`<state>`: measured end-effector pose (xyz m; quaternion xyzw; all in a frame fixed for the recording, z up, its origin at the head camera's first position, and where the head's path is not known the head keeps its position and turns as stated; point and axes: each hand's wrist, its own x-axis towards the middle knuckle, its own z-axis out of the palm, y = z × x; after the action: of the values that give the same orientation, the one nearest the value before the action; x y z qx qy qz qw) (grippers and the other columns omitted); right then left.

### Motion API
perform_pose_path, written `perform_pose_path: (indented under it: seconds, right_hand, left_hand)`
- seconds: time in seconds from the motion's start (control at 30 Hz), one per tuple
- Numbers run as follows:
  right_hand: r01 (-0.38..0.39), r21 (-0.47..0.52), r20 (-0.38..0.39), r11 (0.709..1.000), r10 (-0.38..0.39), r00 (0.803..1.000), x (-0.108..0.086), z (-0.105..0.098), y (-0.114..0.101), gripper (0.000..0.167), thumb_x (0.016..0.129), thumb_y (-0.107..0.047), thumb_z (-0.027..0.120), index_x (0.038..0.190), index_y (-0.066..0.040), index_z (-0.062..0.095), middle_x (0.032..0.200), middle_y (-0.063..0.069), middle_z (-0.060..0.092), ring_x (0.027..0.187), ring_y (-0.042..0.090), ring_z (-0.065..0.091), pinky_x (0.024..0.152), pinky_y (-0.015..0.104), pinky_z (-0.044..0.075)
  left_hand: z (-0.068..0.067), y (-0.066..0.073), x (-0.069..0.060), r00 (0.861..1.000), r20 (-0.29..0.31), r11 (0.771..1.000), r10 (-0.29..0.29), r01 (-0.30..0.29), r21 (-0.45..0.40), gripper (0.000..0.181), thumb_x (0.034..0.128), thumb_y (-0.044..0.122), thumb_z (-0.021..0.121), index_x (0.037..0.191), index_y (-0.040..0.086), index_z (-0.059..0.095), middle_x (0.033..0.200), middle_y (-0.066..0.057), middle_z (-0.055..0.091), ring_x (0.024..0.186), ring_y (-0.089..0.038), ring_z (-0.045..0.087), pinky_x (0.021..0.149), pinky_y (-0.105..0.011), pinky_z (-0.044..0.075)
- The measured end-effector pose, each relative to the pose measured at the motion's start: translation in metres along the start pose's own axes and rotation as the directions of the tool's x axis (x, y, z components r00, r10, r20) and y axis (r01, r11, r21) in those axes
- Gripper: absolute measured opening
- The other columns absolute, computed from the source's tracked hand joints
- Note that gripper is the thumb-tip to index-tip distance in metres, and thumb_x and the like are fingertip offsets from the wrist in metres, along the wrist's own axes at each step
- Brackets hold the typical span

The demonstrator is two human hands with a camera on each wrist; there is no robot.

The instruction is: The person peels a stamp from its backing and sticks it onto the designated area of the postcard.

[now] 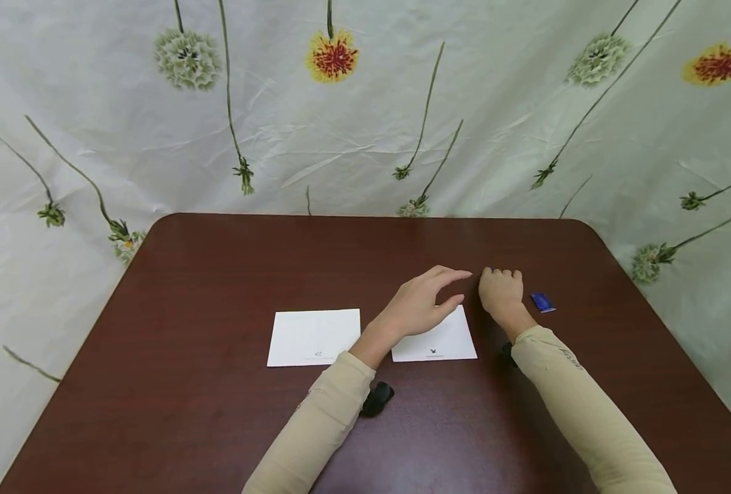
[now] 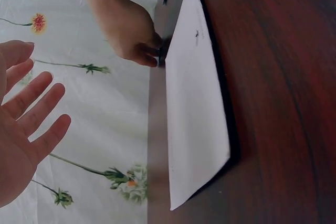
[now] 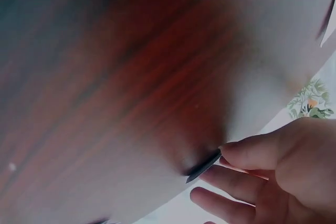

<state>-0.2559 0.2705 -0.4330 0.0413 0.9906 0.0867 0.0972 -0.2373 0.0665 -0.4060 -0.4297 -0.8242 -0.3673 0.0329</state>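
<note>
From my remote place, I see the right hand pinching a thin dark piece near the far right corner of the right white paper; I cannot tell if it touches the tabletop. The left hand is spread above this paper. Left lies another white paper; a blue packet lies right of both hands.
</note>
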Motion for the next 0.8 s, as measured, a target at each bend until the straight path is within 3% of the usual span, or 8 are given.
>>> perform_pose_path:
  seconds: [0.17,0.37,0.57,0.8]
  right_hand:
    - [0.022,-0.063,-0.029,0.998,-0.024,0.999,-0.003,0.002,-0.003,0.028,0.095,-0.005,0.050,0.116,0.013,0.054,0.114,0.026,0.060,0.107,0.041,0.054,0.097,0.056,0.029]
    - [0.036,-0.101,-0.095,0.994,-0.045,0.994,-0.002,0.002,-0.006,0.021,0.093,-0.004,0.053,0.105,0.010,0.063,0.099,0.022,0.066,0.094,0.038,0.060,0.090,0.054,0.033]
    - [0.032,-0.063,-0.125,0.998,-0.040,0.991,0.000,0.002,-0.009,0.017,0.091,-0.003,0.056,0.100,0.008,0.066,0.091,0.021,0.066,0.087,0.037,0.064,0.085,0.054,0.042]
    - [0.027,0.013,-0.174,1.000,-0.024,0.984,0.000,0.001,-0.013,0.017,0.090,-0.002,0.057,0.099,0.012,0.061,0.093,0.025,0.066,0.083,0.039,0.065,0.068,0.050,0.051]
  left_hand:
    - [0.003,-0.001,0.000,0.999,0.026,1.000,-0.021,0.021,-0.003,0.040,0.0968,0.021,0.057,0.136,0.017,0.053,0.128,-0.001,0.055,0.113,-0.013,0.055,0.085,-0.030,0.047]
    - [0.004,-0.002,-0.001,1.000,0.012,1.000,-0.020,0.020,-0.018,0.040,0.0968,0.021,0.057,0.136,0.016,0.052,0.127,-0.001,0.055,0.111,-0.016,0.056,0.083,-0.029,0.048]
    - [0.004,-0.003,0.000,1.000,0.011,1.000,-0.007,0.007,-0.016,0.039,0.0964,0.020,0.058,0.135,0.014,0.054,0.127,-0.001,0.056,0.111,-0.015,0.056,0.085,-0.027,0.047]
    - [0.004,-0.003,-0.001,1.000,0.009,1.000,0.001,-0.001,0.002,0.038,0.0966,0.021,0.057,0.134,0.015,0.054,0.126,-0.001,0.056,0.112,-0.014,0.056,0.086,-0.028,0.047]
